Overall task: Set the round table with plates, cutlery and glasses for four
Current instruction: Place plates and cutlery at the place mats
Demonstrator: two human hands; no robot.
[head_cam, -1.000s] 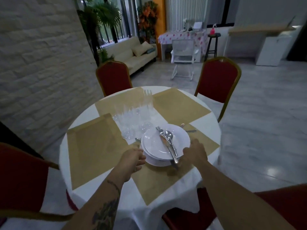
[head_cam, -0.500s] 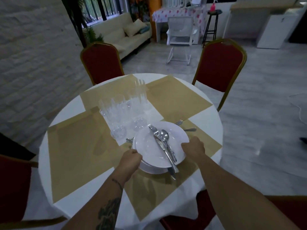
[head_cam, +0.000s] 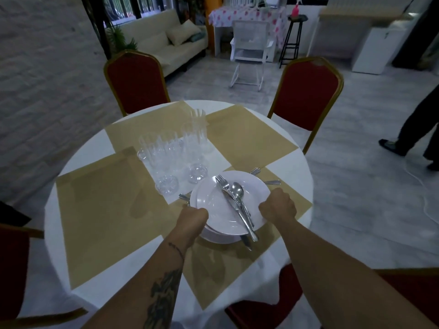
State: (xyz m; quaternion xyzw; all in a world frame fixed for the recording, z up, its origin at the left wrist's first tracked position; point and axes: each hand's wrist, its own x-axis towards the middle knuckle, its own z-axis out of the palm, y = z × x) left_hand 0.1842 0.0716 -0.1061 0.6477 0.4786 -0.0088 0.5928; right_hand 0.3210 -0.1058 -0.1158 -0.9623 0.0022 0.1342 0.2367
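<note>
Left hand and right hand grip plates near table front edge; glasses just behind.

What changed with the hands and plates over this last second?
Both hands closed in: the left hand and right hand, apart from the rim before, now grip opposite sides of the plate stack. The cutlery on top, the glasses and the placemats stayed put.

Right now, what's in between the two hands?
In the head view, the stack of white plates sits between the left hand and right hand, with a fork, spoon and knife on top.
</note>
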